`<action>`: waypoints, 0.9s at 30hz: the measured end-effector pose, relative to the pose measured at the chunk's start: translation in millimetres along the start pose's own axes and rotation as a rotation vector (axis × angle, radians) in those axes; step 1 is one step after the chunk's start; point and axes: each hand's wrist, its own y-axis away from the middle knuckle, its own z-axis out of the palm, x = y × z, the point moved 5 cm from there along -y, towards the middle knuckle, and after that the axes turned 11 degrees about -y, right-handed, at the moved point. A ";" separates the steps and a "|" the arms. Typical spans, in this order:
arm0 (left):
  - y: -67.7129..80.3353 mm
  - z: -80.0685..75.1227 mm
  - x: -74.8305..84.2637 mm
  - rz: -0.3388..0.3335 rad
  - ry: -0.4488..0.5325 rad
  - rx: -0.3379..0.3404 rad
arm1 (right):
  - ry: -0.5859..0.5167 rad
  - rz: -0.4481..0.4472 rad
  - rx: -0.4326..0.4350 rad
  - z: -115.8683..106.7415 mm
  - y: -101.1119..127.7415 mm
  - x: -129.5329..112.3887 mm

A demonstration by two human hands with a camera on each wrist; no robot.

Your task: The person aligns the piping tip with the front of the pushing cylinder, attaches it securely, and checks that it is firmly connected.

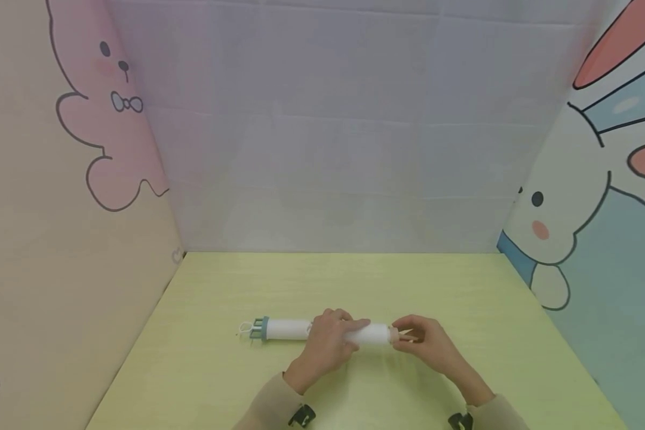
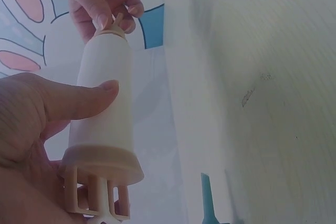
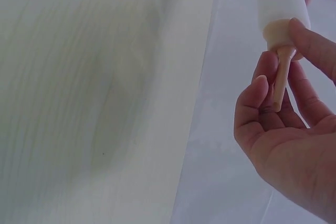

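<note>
My left hand (image 1: 326,343) grips a white tube (image 1: 373,334) round its body, thumb along the side. In the left wrist view, the tube's near end has a flared beige collar (image 2: 102,162) with an open, cage-like frame. At the other end, my right hand (image 1: 430,345) pinches a narrow beige neck (image 3: 281,35) between thumb and fingers. A thin beige stick (image 3: 281,85) juts from that neck among the right fingers. To the left lies a second white tube (image 1: 289,329) with a teal prong-like end (image 1: 259,328); my left hand partly covers where the tubes meet.
Both tubes are over a pale yellow-green table (image 1: 204,370). A white loop (image 1: 245,327) sticks out past the teal end. Cloth walls with a pink bear (image 1: 94,119) and a white rabbit (image 1: 564,197) enclose the table's sides; a plain sheet (image 1: 333,131) hangs behind.
</note>
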 end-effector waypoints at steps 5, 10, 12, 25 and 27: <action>-0.2 0.5 1.1 0.008 0.000 0.005 | -0.017 0.010 -0.010 -0.5 0.7 1.9; -0.5 -1.3 2.4 0.015 0.009 0.020 | -0.034 0.010 -0.017 -1.5 2.0 0.9; -1.0 -1.3 3.0 0.019 0.009 0.023 | -0.043 0.011 -0.013 -1.9 2.1 1.4; -1.0 -2.7 2.0 0.012 0.053 0.004 | -0.083 -0.034 0.027 -1.9 2.0 0.0; -1.1 -3.6 2.0 0.011 0.059 0.004 | -0.069 -0.049 0.038 -2.0 1.4 -0.7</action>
